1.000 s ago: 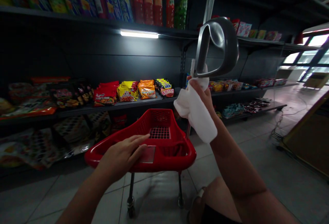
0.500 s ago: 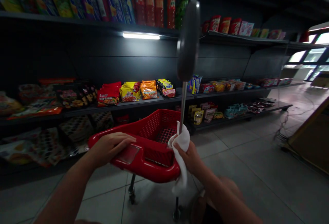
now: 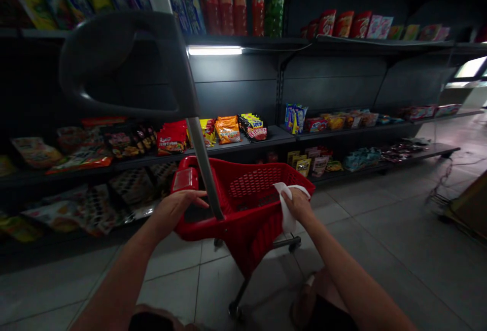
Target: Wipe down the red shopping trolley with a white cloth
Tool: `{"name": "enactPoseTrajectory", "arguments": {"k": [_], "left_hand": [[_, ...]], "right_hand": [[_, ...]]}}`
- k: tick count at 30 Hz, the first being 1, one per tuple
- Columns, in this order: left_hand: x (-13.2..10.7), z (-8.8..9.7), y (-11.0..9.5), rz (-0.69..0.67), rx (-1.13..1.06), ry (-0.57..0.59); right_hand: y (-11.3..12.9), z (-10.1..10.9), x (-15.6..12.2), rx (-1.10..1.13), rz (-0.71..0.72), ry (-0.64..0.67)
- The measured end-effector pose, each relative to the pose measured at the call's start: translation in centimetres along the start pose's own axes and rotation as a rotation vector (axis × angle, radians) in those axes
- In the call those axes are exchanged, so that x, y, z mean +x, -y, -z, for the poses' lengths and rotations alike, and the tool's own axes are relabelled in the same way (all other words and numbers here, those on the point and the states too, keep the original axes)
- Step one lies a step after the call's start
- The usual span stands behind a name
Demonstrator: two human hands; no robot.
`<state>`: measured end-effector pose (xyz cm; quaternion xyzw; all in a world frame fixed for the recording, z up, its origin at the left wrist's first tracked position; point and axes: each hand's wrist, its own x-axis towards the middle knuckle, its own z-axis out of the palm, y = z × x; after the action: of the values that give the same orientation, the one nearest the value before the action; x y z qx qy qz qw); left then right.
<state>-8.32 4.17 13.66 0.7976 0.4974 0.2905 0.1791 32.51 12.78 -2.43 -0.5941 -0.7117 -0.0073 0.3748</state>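
A long run of dark metal shelving stretches across the view, its grey back panels lit by a bright fluorescent tube fixed under the upper shelf. Bottled drinks stand along the top, with snack packets on the lower shelves. Pale square floor tiles spread out in front, a tangled cable lying on them near a brown board, and a bright window glows at the far right
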Motion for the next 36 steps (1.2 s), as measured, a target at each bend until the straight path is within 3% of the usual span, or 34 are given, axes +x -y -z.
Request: {"name": "enactPoseTrajectory", "arguments": {"k": [1, 3, 7, 8, 10, 11, 13, 19, 21, 22, 23, 25, 29, 31, 33, 36], "left_hand": [[0.5, 0.1, 0.2, 0.013, -0.006, 0.002], [1.5, 0.2, 0.4, 0.034, -0.008, 0.008], [3.2, -0.2, 0.1, 0.04, -0.003, 0.037], [3.4, -0.3, 0.1, 0.04, -0.002, 0.043], [3.5, -0.4, 0.2, 0.044, -0.01, 0.047], [3.5, -0.5, 0.4, 0.045, -0.021, 0.044], [3.2, -0.4, 1.0, 0.046, -0.061, 0.027], [3.0, -0.5, 2.5, 0.08, -0.156, -0.003], [3.4, -0.7, 2.3, 0.069, -0.15, -0.012], [3.7, -0.8, 2.1, 0.06, -0.141, -0.017], [4.0, -0.9, 1.9, 0.054, -0.13, -0.025], [4.6, -1.2, 1.5, 0.047, -0.11, -0.036], [5.3, -1.6, 1.1, 0.023, -0.077, -0.03], [5.2, -1.7, 1.2, 0.02, -0.068, -0.02], [4.9, -1.6, 1.5, 0.039, -0.08, -0.012], [4.1, -1.2, 2.1, 0.074, -0.132, -0.007]], "right_hand": [[0.9, -0.3, -0.2, -0.004, -0.031, -0.025], [5.1, -0.8, -1.1, 0.059, -0.014, -0.047], [17.1, -1.6, -3.4, 0.316, 0.291, -0.01], [19.3, -1.7, -3.7, 0.342, 0.313, -0.024], [21.2, -1.9, -3.7, 0.354, 0.36, -0.033], [20.9, -2.0, -3.5, 0.343, 0.378, -0.023], [17.5, -2.2, -2.7, 0.293, 0.402, 0.014], [-1.0, 0.0, 0.0, -0.044, 0.214, 0.065], [-4.3, 1.2, 0.5, -0.128, 0.186, 0.064], [-4.7, 1.6, 0.7, -0.158, 0.176, 0.068], [-4.2, 1.8, 0.8, -0.177, 0.174, 0.083], [-0.8, 1.7, 0.8, -0.181, 0.192, 0.135], [10.2, 0.3, 0.6, -0.05, 0.368, 0.19], [14.2, -0.1, 0.6, 0.027, 0.491, 0.202], [15.6, -0.1, 0.6, 0.08, 0.594, 0.224], [12.4, 0.2, 0.7, 0.042, 0.589, 0.258]]}}
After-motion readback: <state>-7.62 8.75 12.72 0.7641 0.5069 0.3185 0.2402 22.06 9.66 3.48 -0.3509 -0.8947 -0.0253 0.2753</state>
